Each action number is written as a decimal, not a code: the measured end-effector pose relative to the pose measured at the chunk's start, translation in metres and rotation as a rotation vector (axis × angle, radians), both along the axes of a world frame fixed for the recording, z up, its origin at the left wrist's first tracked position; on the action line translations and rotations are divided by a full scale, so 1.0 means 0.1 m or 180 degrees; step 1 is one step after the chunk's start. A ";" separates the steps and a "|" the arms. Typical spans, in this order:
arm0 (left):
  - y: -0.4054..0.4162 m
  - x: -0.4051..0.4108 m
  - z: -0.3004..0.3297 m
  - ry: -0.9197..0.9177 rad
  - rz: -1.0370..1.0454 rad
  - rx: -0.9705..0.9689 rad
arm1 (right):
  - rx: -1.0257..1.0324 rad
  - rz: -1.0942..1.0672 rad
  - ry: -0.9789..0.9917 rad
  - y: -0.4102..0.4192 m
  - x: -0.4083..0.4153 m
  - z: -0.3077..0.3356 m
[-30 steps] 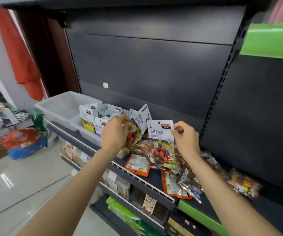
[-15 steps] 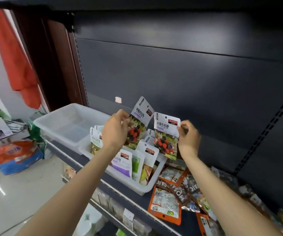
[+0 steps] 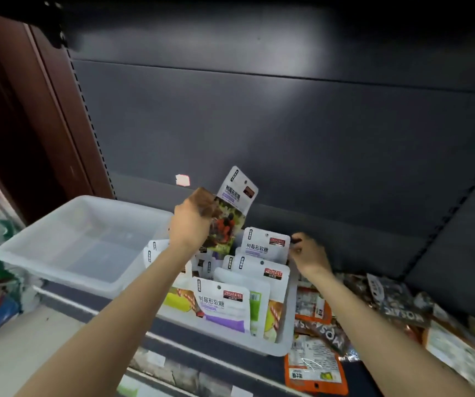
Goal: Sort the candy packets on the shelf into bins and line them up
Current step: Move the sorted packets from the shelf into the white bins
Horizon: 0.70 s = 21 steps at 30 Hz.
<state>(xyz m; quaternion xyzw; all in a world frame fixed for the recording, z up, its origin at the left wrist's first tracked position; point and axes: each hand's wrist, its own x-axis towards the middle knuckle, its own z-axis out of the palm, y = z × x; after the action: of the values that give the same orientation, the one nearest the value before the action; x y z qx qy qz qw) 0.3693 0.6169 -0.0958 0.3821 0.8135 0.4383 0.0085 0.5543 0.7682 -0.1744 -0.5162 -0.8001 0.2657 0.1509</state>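
Note:
My left hand grips a white berry candy packet and holds it up above the filled white bin. My right hand pinches the top right corner of a second berry packet, which stands at the back of that bin. Several white packets stand upright in rows inside the bin. Loose orange and dark packets lie on the shelf to the bin's right.
An empty translucent bin sits left of the filled one. The dark shelf back panel rises behind both. More loose packets spread along the shelf at the right. A lower shelf with goods lies below the front rail.
My right hand has lowered its berry packet into the back of the filled bin. My left hand still holds its packet above the bin. The view has moved closer and leftward.

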 end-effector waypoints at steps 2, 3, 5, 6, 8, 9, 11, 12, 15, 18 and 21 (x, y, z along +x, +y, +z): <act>0.10 -0.08 -0.03 -0.0101 -0.0072 -0.0001 | -0.0039 -0.0004 0.0211 -0.02 0.06 0.05; 0.18 -0.12 -0.05 -0.0133 -0.0089 -0.0050 | -0.0051 0.0016 0.0273 -0.04 0.08 0.09; 0.32 -0.17 -0.08 -0.0201 -0.0145 -0.0162 | -0.0040 0.0125 0.0236 -0.09 0.11 0.14; 0.38 -0.18 -0.09 -0.0212 -0.0195 -0.0251 | -0.0024 0.0206 0.0163 -0.12 0.12 0.17; 0.47 -0.20 -0.18 -0.0083 -0.0356 -0.0596 | -0.0051 0.0323 0.0072 -0.18 0.12 0.21; 0.50 -0.22 -0.24 0.0067 -0.0471 -0.0851 | -0.0094 0.0359 0.0067 -0.21 0.11 0.22; 0.52 -0.28 -0.38 0.0289 -0.0677 -0.1318 | -0.0212 0.0439 0.0045 -0.27 0.08 0.24; 0.53 -0.31 -0.44 0.0365 -0.0741 -0.1495 | -0.0308 0.0463 0.0014 -0.30 0.05 0.24; 0.54 -0.37 -0.52 0.0368 -0.0768 -0.1812 | -0.0516 0.0443 -0.0117 -0.34 -0.02 0.21; 0.55 -0.38 -0.50 0.0292 -0.0711 -0.1786 | -0.0566 0.0406 -0.0180 -0.36 -0.07 0.18; 0.55 -0.38 -0.49 0.0359 -0.0687 -0.1813 | -0.0540 0.0330 -0.0153 -0.38 -0.10 0.17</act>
<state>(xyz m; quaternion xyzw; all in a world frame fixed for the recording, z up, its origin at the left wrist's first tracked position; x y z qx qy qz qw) 0.3316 0.6715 -0.1447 0.4722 0.8576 0.1673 0.1166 0.5448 0.7304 -0.1573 -0.4913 -0.8037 0.3275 0.0734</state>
